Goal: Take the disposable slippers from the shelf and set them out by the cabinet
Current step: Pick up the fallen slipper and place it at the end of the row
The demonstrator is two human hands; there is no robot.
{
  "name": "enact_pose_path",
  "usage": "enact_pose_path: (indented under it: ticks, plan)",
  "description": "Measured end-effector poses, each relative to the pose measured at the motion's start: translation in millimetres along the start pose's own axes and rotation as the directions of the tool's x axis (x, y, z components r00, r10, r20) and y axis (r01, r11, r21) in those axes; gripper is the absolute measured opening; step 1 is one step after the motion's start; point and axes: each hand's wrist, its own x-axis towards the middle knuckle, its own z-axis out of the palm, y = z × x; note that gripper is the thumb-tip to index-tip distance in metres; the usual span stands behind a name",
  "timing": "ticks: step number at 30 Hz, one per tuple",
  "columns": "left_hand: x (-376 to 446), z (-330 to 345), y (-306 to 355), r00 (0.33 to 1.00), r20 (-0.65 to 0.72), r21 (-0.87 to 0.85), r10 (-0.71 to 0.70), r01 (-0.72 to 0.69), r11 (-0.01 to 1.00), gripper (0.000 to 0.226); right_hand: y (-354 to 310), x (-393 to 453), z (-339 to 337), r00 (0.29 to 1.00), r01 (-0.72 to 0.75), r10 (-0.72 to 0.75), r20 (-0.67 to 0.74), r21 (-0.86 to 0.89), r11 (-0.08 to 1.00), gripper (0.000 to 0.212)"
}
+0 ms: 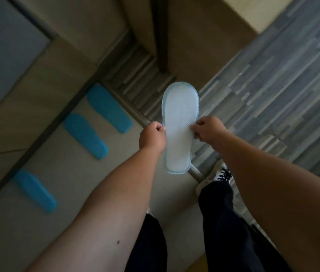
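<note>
I hold a pale blue disposable slipper (178, 122) in the air with its ribbed whitish sole facing me. My left hand (152, 137) pinches its left edge and my right hand (209, 130) pinches its right edge, both at mid-length. Three bright blue slippers lie flat on the light floor along the cabinet (37, 91) base: one far (109, 107), one in the middle (85, 135), one near left (34, 190).
A metal threshold strip (133, 112) separates the light floor from grey striped carpet (273, 91) on the right. A wooden panel (200, 36) stands straight ahead. My dark trouser legs and a white sneaker (214, 175) are below the held slipper.
</note>
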Motion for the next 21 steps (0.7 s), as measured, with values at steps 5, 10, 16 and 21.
enact_pose_path:
  ticks: [5, 10, 16, 21]
  plan:
    - [-6, -67, -68, 0.995, -0.075, -0.154, -0.062, 0.05, 0.987, 0.014, -60, -29, 74, 0.994, 0.112, -0.109, 0.024, -0.131, 0.985, 0.015]
    - [-18, -136, -140, 0.976, -0.158, -0.315, -0.151, 0.096, 0.944, 0.017, -114, -66, 160, 0.974, 0.229, -0.222, 0.053, -0.237, 0.944, 0.014]
    - [-33, -194, -223, 0.934, -0.233, -0.402, -0.271, 0.161, 0.901, 0.017, -145, -105, 255, 0.949, 0.312, -0.278, 0.152, -0.297, 0.903, 0.017]
    - [-46, -222, -273, 0.884, -0.271, -0.468, -0.381, 0.225, 0.855, 0.017, -168, -124, 314, 0.912, 0.398, -0.315, 0.263, -0.383, 0.834, 0.016]
